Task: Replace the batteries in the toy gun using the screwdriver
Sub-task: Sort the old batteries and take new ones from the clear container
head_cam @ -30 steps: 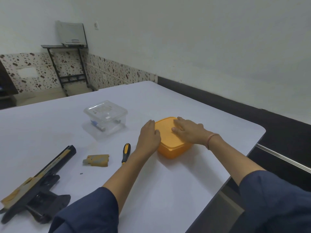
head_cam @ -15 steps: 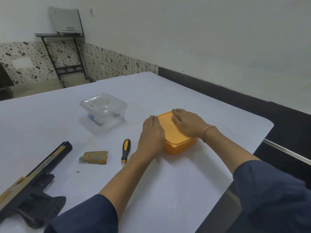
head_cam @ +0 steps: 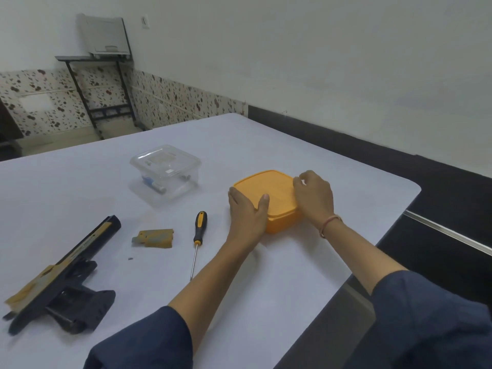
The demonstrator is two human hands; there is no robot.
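An orange lidded box (head_cam: 271,187) sits on the white table (head_cam: 266,275). My left hand (head_cam: 246,211) holds its near-left side, thumb lying on the lid. My right hand (head_cam: 314,195) has its fingers curled at the lid's far-right edge. The black and tan toy gun (head_cam: 61,272) lies at the left. Its tan battery cover (head_cam: 155,237) lies detached beside a tiny screw (head_cam: 130,258). A screwdriver (head_cam: 198,237) with a black and yellow handle lies between the cover and my left hand.
A clear lidded plastic box (head_cam: 166,174) holding batteries stands behind the screwdriver. The table's right edge and rounded corner (head_cam: 415,187) are close to the orange box. A metal stand (head_cam: 101,75) is against the far wall.
My right hand slid from the lid's top to its far-right edge and curled its fingers there. My left hand moved from beside the box to hold its near-left side.
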